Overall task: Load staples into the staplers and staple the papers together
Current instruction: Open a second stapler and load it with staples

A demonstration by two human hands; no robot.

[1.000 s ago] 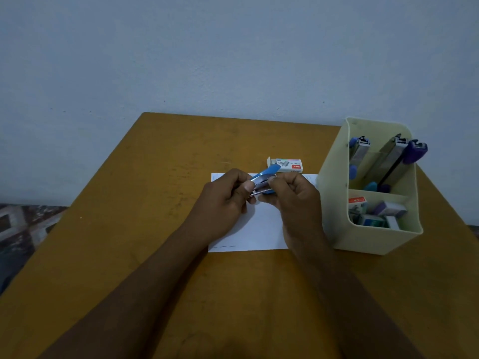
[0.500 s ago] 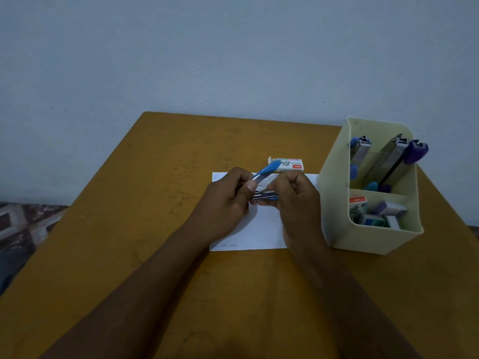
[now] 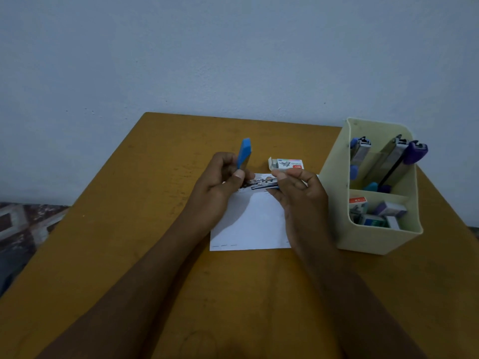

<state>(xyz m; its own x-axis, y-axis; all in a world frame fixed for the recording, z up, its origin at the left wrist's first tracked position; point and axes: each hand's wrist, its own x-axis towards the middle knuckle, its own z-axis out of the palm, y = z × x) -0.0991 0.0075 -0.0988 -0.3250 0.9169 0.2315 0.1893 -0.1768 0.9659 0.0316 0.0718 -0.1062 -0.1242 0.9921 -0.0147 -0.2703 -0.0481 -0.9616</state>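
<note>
A small blue stapler [image 3: 261, 183] is held between both hands above the white paper [image 3: 250, 224]. Its blue top cover [image 3: 244, 152] is swung up almost vertical, exposing the metal staple channel. My left hand [image 3: 223, 182] grips the stapler at its hinge end, thumb against the cover. My right hand [image 3: 295, 187] holds the front end of the metal base and pinches a thin strip of staples [image 3: 281, 171] between thumb and fingertips just above the channel. An open box of staples [image 3: 286, 164] lies behind the hands on the table.
A cream plastic organiser [image 3: 375, 237] stands at the right with several staplers upright in its rear part and small staple boxes in the front part. The brown table [image 3: 129, 242] ends at a wall behind and drops off on the left.
The stapler's blue cover has swung from a low tilt to nearly upright. My right hand has shifted slightly right and now pinches a staple strip over the open channel.
</note>
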